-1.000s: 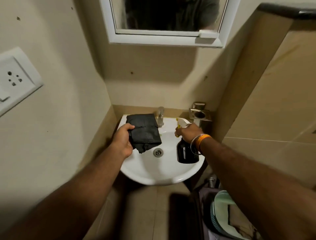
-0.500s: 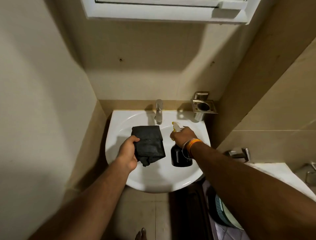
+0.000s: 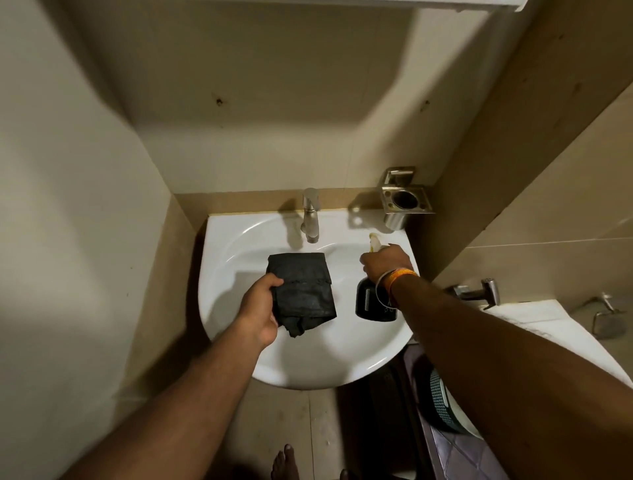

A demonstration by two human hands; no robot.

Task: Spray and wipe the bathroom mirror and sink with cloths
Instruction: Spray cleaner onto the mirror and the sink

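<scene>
A white wall-hung sink fills the middle of the view, with a steel tap at its back. My left hand grips a folded black cloth above the basin. My right hand holds a dark spray bottle by its head over the sink's right side; its yellowish nozzle points toward the back wall. Only the bottom edge of the white mirror frame shows at the top.
A steel tumbler holder is fixed to the wall right of the tap. A wall tap and a white ledge lie to the right. A round bin stands on the floor below. Walls close in on both sides.
The view has tilted down, so the mirror has slid out of the top. My right hand and the bottle moved right toward the sink's rim. The cloth stays in my left hand.
</scene>
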